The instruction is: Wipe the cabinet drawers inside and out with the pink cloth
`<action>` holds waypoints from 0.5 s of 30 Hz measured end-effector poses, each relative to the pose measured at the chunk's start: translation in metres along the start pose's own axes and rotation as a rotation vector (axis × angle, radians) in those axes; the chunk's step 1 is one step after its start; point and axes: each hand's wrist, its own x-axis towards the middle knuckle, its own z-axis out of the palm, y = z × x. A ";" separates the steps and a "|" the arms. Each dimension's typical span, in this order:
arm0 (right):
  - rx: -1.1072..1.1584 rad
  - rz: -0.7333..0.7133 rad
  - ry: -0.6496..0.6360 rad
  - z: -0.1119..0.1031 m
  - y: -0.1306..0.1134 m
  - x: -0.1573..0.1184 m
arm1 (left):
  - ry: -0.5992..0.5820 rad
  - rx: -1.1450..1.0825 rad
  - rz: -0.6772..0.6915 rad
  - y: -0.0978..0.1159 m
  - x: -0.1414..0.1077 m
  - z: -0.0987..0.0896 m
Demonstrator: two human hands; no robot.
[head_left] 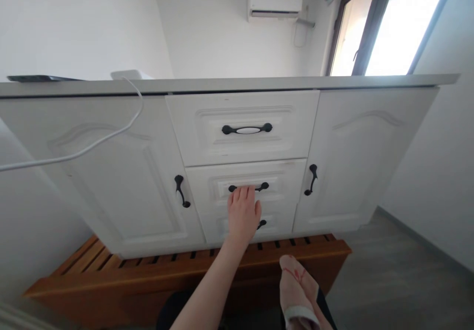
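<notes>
My left hand [243, 211] reaches up to the middle drawer [285, 177] of a white cabinet. Its fingers hook over the dark handle [264, 186], covering the handle's centre; the thumb shows on the right side. The drawer front looks flush with its neighbours. At the bottom right, my right hand [323, 316] is only partly in view, beside pale pinkish folded socks [292, 285] with red lines and a white band. It seems to hold them from below, its fingers mostly hidden.
The top drawer has a dark handle with a white inlay [248, 130]. Doors with dark handles [181, 191] flank the drawers. A white cable [99, 142] hangs across the left door from a white device [126, 74]. A wooden slatted frame [177, 273] juts out below.
</notes>
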 end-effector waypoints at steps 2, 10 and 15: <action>0.069 0.017 0.059 0.001 -0.003 -0.001 | 0.072 0.006 -0.011 0.007 -0.012 -0.001; -0.081 0.398 0.116 -0.017 0.007 -0.003 | 0.266 -0.031 0.010 0.035 -0.074 -0.027; -0.281 0.294 0.048 -0.018 0.006 0.003 | 0.268 -0.122 -0.010 0.045 -0.086 -0.053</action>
